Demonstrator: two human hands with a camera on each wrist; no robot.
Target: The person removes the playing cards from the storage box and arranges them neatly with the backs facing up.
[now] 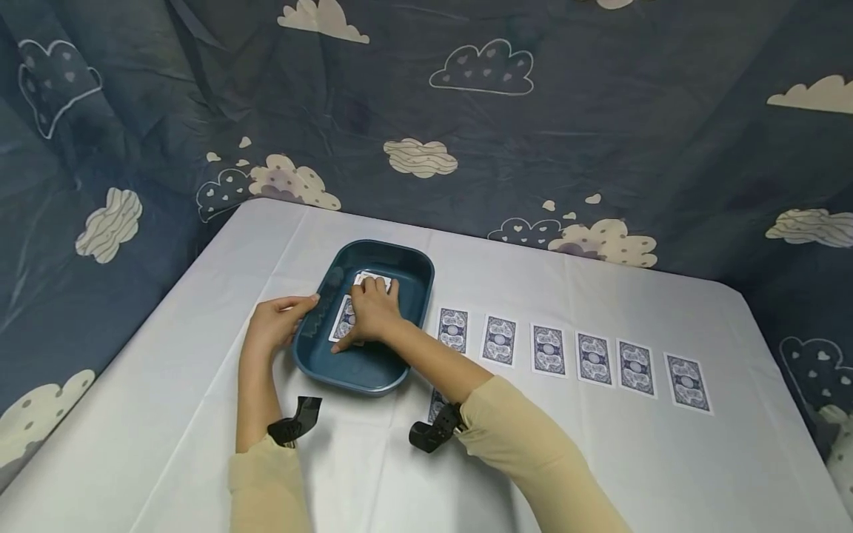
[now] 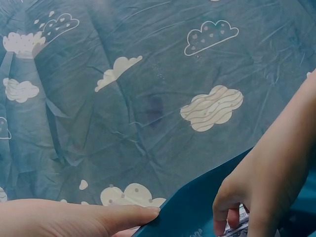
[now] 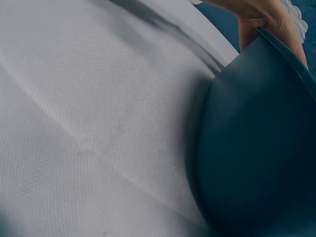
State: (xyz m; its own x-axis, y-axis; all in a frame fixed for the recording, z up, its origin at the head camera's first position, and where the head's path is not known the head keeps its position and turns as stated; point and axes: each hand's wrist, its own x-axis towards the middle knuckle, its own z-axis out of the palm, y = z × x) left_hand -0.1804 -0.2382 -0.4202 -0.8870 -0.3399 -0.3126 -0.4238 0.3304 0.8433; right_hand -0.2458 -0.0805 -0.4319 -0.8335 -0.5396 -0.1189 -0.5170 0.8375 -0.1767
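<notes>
A dark teal tray (image 1: 356, 377) stands on the table with playing cards (image 1: 344, 318) inside it. My left hand (image 1: 275, 323) grips the tray's left rim, thumb on top and fingers outside the wall. Inside the tray my right hand (image 1: 375, 314) reaches over the cards, thumb at the near side and curled fingers at the far side, holding some of them. The palm hides most of these cards; a patterned back and white edges show. In the left wrist view, the cards (image 2: 239, 224) appear between the right hand's thumb and fingers.
A row of several face-down playing cards (image 1: 549, 350) with blue backs runs to the right of the tray. Another card (image 1: 436, 406) lies partly hidden under the right forearm. White cloth covers the table (image 1: 200, 370); a cloud-print curtain (image 1: 373, 96) hangs behind.
</notes>
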